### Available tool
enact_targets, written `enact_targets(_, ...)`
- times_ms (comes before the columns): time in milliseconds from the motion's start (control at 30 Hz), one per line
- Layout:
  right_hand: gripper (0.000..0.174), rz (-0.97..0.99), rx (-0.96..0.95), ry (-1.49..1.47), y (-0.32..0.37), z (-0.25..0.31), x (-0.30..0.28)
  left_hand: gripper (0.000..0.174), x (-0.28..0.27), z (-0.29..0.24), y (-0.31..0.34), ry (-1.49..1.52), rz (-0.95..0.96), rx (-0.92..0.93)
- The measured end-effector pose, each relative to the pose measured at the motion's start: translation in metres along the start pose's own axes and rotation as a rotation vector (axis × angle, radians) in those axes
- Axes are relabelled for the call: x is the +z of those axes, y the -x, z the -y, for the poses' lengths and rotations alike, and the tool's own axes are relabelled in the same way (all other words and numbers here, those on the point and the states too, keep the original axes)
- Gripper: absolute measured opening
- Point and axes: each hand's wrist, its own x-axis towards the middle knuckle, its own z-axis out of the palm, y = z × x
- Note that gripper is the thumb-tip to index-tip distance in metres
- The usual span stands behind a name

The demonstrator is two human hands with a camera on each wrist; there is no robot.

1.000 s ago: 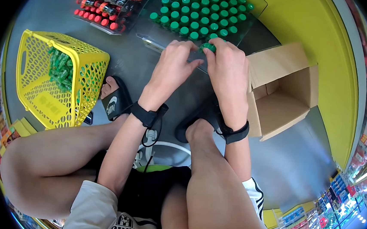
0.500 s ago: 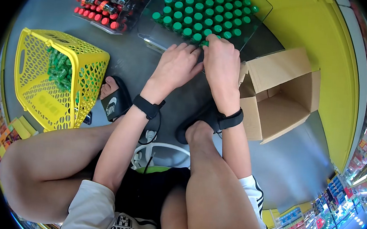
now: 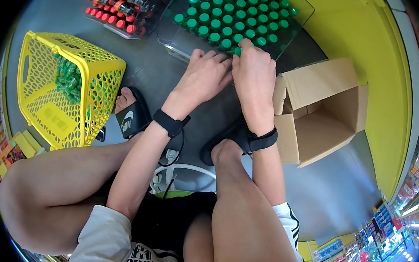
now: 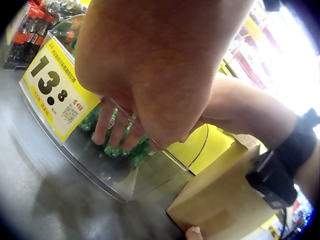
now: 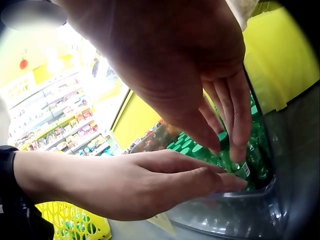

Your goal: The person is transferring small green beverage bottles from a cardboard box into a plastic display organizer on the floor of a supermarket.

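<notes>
A clear bin (image 3: pixel 176 49) holds rows of small green-capped bottles (image 3: pixel 228 21). At its near edge my right hand (image 3: pixel 254 80) reaches down; in the right wrist view its thumb and fingers pinch a small green bottle (image 5: pixel 227 157) near the cap. My left hand (image 3: pixel 204 76) is beside it, over the bin's front wall. Through the clear wall, the left wrist view shows its fingers (image 4: pixel 117 131) fairly straight and spread against the green bottles inside. In the right wrist view, the left fingertips lie right by the pinched bottle.
An open cardboard box (image 3: pixel 320 132) stands right of the bin. At left is a yellow basket (image 3: pixel 103 78) with green bottles inside. A bin of red-capped dark bottles (image 3: pixel 114 22) sits at back left. A yellow price card (image 4: pixel 60 90) is fixed to the bin's front.
My right hand has lowered the green bottle into the bin's near row. The left hand has shifted slightly right, toward the right hand, and over the bin's edge.
</notes>
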Motion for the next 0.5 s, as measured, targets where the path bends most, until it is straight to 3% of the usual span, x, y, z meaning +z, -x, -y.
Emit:
enact_targets(67,0.026,-0.017,-0.005,-0.016,0.0006,-0.0013,0.0013,0.022,-0.0019,-0.0007,0.0003,0.002,0.096,-0.034)
enact_targets(500,0.023,-0.004,0.012,-0.023,-0.0026,-0.0024,0.0015,0.026,0.0034,0.0011,-0.0012,-0.007,0.063,-0.046)
